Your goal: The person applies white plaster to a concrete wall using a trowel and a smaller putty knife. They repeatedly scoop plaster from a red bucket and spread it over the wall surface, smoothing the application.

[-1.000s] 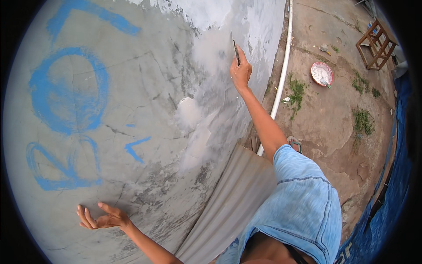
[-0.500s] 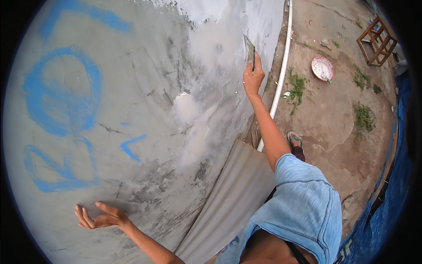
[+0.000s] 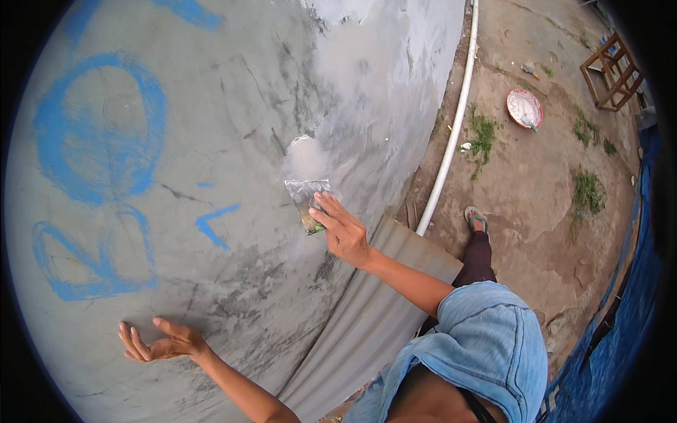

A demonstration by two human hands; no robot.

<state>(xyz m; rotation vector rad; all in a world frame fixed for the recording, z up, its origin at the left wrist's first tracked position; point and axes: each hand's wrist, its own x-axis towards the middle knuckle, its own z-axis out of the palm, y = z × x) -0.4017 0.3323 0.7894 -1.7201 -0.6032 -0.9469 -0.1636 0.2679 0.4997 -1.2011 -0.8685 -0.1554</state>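
My right hand point(image 3: 345, 231) grips a flat putty knife point(image 3: 309, 203) with a grey blade and smears of green and tan. Its broad edge lies against the grey wall point(image 3: 233, 141), just below a thick dab of white putty point(image 3: 306, 155). Thinner white putty coats the wall from there toward the upper right. At the lower left, my left hand point(image 3: 163, 342) rests by the wall with its fingers apart and nothing held. Blue painted marks point(image 3: 106, 127) cover the wall on the left.
Along the wall's foot runs a white pipe point(image 3: 458, 120). A grey corrugated sheet point(image 3: 381, 282) leans below my right arm. On the ground are a red-rimmed basin point(image 3: 525, 109) of white paste, a wooden stool frame point(image 3: 611, 73) and weeds point(image 3: 484, 137). A blue tarp point(image 3: 613, 345) hangs at right.
My right hand has brought the putty knife from the upper right of the wall down and left, to below the putty dab. My left hand has stayed almost in place.
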